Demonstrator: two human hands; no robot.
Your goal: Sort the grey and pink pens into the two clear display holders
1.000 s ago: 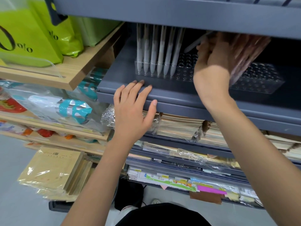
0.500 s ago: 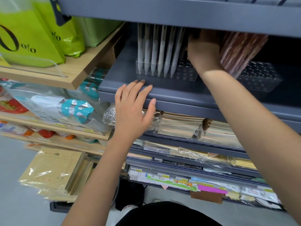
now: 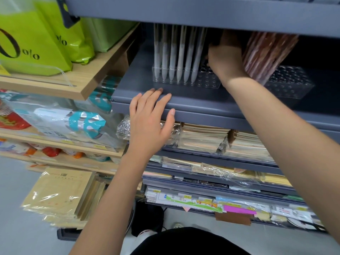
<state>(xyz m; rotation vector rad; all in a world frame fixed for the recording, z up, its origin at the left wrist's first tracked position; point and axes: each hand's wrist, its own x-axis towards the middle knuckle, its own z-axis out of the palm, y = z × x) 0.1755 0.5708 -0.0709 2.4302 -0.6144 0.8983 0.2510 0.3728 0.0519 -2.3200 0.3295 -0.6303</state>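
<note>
1. Now, in the head view, the left hand (image 3: 150, 124) lies flat with straight fingers on the front edge of the shelf (image 3: 184, 105), gripping nothing, just as it did a second ago.
2. Meanwhile the right hand (image 3: 227, 59) has gone from the pink pens (image 3: 265, 52) leftward and deeper, toward the shelf's back edge. Its fingers are hidden under the upper shelf (image 3: 202, 13), so I cannot tell whether it grasps anything.
3. Six grey pens (image 3: 176, 56) stand upright along the front row of the left holder (image 3: 207, 80), at its left end; the holes beside the hand are unfilled.
4. Pink pens lean as a tilted bunch over the left end of the right holder (image 3: 290, 83), just beside the right wrist.
5. Likely the hand is seating or fetching another grey pen; the pink ones look unsorted as yet.
</note>
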